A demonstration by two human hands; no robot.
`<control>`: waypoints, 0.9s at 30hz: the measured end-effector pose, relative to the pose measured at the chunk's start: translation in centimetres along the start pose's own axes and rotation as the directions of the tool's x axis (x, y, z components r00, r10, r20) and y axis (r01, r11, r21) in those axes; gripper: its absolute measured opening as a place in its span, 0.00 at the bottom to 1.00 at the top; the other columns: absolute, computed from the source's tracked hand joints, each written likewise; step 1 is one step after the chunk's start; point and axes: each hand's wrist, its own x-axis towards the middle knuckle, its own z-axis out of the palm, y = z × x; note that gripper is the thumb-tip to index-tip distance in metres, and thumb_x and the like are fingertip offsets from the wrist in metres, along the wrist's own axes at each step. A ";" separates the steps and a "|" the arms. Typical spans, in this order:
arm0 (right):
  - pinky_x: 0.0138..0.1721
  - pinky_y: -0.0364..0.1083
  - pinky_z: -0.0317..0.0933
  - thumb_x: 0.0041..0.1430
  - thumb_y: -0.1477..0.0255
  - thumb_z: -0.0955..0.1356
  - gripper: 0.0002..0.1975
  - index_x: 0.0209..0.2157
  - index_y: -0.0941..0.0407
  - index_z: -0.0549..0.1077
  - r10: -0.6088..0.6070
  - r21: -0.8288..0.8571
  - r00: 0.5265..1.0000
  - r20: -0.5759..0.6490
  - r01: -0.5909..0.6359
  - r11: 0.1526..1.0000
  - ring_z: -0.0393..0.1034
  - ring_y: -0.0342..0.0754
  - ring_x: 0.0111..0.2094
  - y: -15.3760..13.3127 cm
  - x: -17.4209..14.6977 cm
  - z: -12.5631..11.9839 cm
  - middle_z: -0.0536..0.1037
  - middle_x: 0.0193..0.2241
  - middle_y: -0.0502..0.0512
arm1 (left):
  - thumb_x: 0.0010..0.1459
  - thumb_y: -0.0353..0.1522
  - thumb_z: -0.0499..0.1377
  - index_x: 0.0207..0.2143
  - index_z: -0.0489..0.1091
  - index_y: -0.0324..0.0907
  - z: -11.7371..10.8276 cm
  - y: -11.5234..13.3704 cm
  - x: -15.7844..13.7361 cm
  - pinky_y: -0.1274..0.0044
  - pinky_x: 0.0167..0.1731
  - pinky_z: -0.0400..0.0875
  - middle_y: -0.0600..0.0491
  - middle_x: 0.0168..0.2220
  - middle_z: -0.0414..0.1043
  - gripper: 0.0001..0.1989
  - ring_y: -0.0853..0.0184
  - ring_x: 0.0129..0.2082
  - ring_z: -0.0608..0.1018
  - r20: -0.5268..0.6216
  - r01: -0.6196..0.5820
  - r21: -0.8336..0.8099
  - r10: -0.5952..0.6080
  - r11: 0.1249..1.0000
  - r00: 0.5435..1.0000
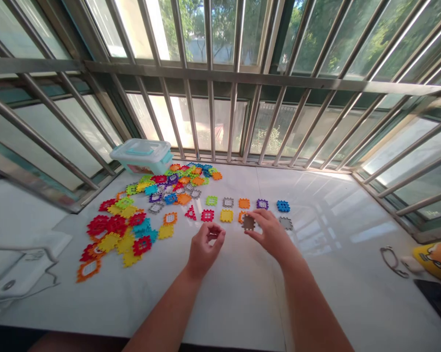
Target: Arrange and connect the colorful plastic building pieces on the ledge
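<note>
My right hand [266, 232] pinches a dark grey interlocking tile [248, 224] between thumb and fingers, in front of an orange tile [241, 216] that it partly covers. My left hand [206, 247] rests just in front of the rows, its fingers curled in with no tile visible in them. Nearest to it are a red window tile [207, 215] and a yellow tile [226, 215]. The front row also has a red triangle [190, 213] and a light grey tile [285, 223]. Behind stand green [211, 201], grey [228, 202], orange [244, 203], purple [262, 204] and blue [283, 206] tiles.
A mixed pile of tiles [125, 242] spreads over the left of the white tabletop [235, 298]. Behind it is a lidded plastic box [141, 155]. Metal bars [220, 76] line the window. A power strip [30, 264] lies left; a phone [436, 300] and yellow object [434, 259] lie right.
</note>
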 end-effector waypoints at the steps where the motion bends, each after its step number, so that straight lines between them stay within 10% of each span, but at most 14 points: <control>1: 0.60 0.60 0.67 0.63 0.66 0.76 0.28 0.63 0.48 0.73 0.043 -0.038 0.999 0.009 -0.042 0.998 0.72 0.61 0.56 1.4 -0.4 -1.2 0.77 0.55 0.61 | 0.66 0.40 0.65 0.44 0.72 0.45 -0.1 0.0 0.0 0.72 0.40 0.83 0.51 0.39 0.79 0.10 0.65 0.36 0.83 -0.004 -0.004 0.014 0.004 1.000 1.000; 10: 0.63 0.59 0.65 0.60 0.63 0.75 0.25 0.58 0.48 0.78 0.279 -0.248 0.927 0.249 -0.218 0.944 0.70 0.63 0.60 12.3 -3.6 -7.5 0.77 0.57 0.61 | 0.66 0.38 0.63 0.36 0.71 0.46 -0.1 1.3 0.3 0.75 0.36 0.80 0.54 0.31 0.76 0.07 0.67 0.30 0.79 0.047 -0.086 0.146 0.080 0.986 0.996; 27: 0.60 0.56 0.66 0.59 0.61 0.75 0.28 0.60 0.49 0.78 0.369 -0.221 0.866 0.338 -0.309 0.925 0.74 0.61 0.56 13.6 -3.0 -7.3 0.76 0.58 0.61 | 0.66 0.39 0.62 0.36 0.72 0.47 -0.1 1.4 0.5 0.75 0.35 0.78 0.54 0.30 0.76 0.08 0.67 0.29 0.80 0.079 -0.096 0.163 0.084 0.982 0.993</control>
